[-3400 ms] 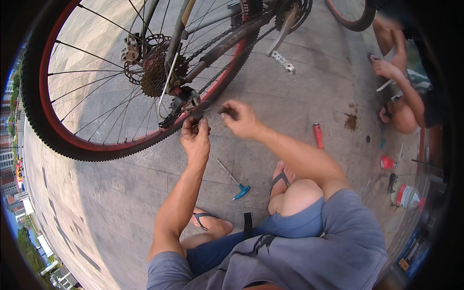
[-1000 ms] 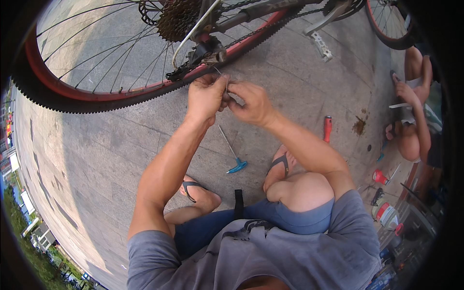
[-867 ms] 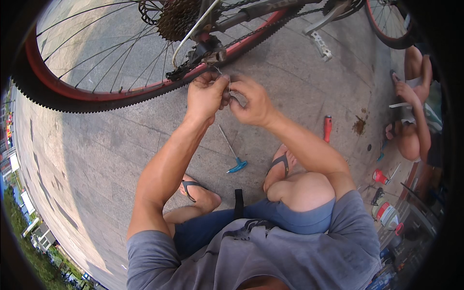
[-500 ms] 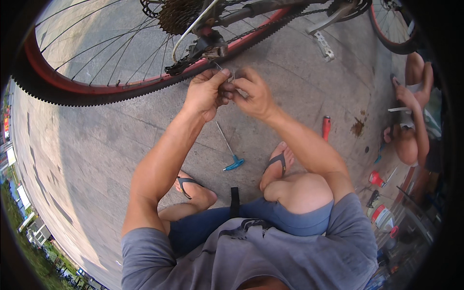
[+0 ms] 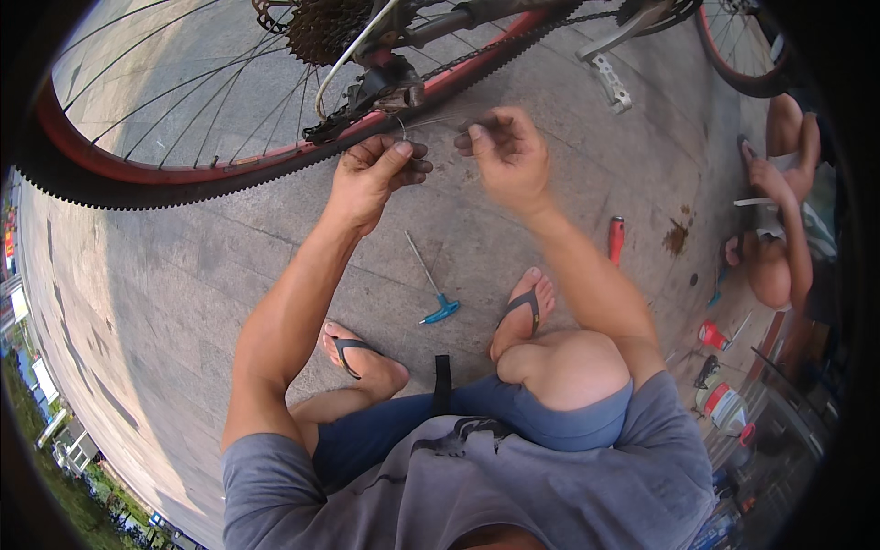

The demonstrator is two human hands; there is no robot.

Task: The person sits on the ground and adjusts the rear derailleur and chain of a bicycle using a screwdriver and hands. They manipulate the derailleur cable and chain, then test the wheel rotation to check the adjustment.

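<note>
A thin gearshift cable hangs out of the rear derailleur. My left hand pinches it between thumb and forefinger just below the derailleur. My right hand is to the right, slightly blurred, thumb and fingertips closed together. A fine, faint length of the cable stretches across to those fingertips. Dark grime covers the fingers of both hands. Above them is the bicycle's rear wheel, with a red rim and a knobby black tyre. The rusty cassette and a white cable housing are beside the derailleur.
A blue T-handle hex key lies on the paving between my feet. A red-handled tool lies right of my foot. The crank arm and pedal hang at upper right. Another person sits at far right, near scattered tools and a jar.
My hands, close together before, are now apart. The right hand has moved right and a little up, drawing out a fine length of cable; the left has shifted slightly left.
</note>
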